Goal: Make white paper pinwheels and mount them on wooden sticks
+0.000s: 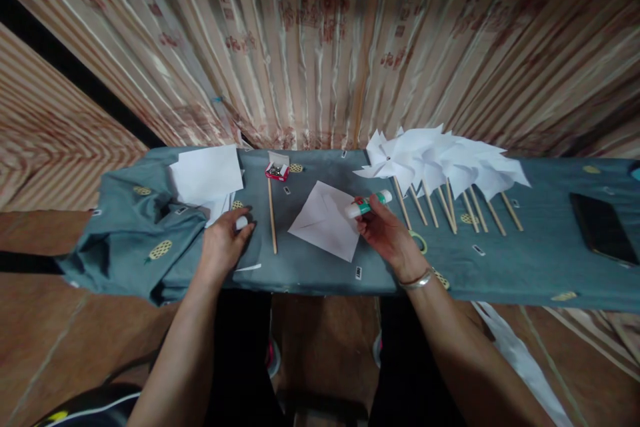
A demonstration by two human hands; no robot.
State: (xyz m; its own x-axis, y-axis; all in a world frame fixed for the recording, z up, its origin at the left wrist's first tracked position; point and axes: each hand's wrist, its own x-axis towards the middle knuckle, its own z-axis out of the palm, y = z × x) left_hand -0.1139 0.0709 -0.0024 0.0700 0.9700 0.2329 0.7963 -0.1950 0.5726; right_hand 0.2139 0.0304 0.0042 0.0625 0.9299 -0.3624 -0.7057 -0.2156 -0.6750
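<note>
My right hand [383, 230] is closed around a white and green glue stick [371, 204], held tilted over the right side of a square white paper [325, 220]. Creases run across that paper, which lies flat on the table. My left hand [225, 238] rests near the table's left part, with a small white cap [241, 222] between thumb and fingers. Just behind this hand is a stack of white paper sheets [210, 175]. Between my hands lies a thin wooden stick [272, 217], its far end by a small red box of pins [277, 170].
Several white paper pinwheels [435, 157] on wooden sticks lie overlapping at the back right. A yellow-green ring-shaped handle [419, 241] shows beside my right wrist. A black phone [603, 227] lies at the far right. The blue-green tablecloth [165, 260] is bunched at the left, and a striped curtain [320, 47] hangs behind.
</note>
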